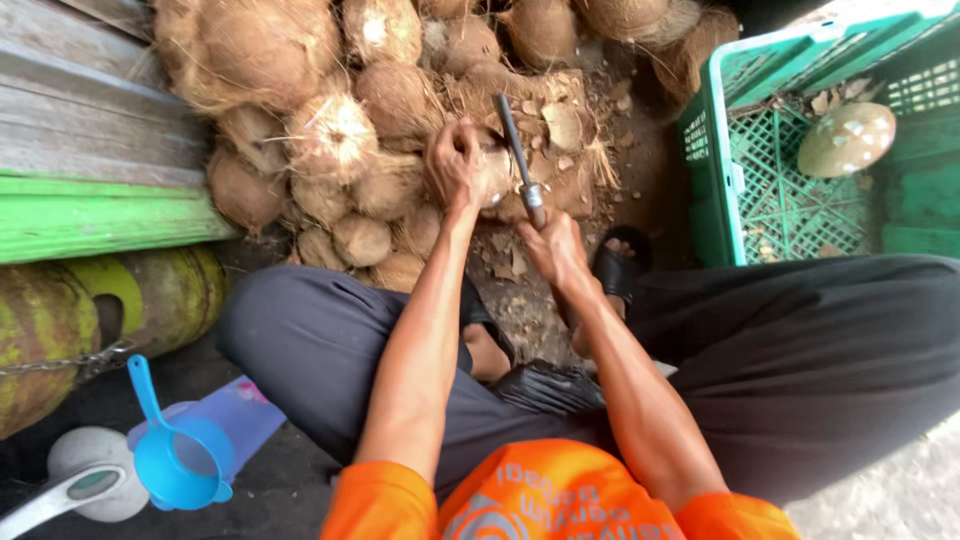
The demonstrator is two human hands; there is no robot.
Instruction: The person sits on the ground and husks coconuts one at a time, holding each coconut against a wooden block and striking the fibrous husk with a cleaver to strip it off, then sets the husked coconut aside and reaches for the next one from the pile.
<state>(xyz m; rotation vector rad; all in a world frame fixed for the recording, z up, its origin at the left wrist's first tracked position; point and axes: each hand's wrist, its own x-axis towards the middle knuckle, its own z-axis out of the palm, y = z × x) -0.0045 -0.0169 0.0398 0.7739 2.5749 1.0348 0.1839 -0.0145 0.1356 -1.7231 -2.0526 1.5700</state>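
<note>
Husking looks mid-way: the coconut (490,175) sits on the ground just in front of the person's knees, at the near edge of the pile, part-hidden under the left hand (455,165). Left grip is wrapped over its top, pressing it down. Right hand (555,250) has its grip closed round the handle of a dark blade (515,150), which angles up and away, touching the coconut's right side. Husk chips (510,260) lie scattered near the feet, so some shell is already cut away, I'd judge; how much fibre is left on this one, cannot tell. Far and left, the heap of brown coconuts (330,130) looks unhusked, plenty left. Right, a green crate (715,180) holds just one pale cleaned coconut (845,140). Near left: blue scoop (175,455), green gas cylinder (60,320).
</note>
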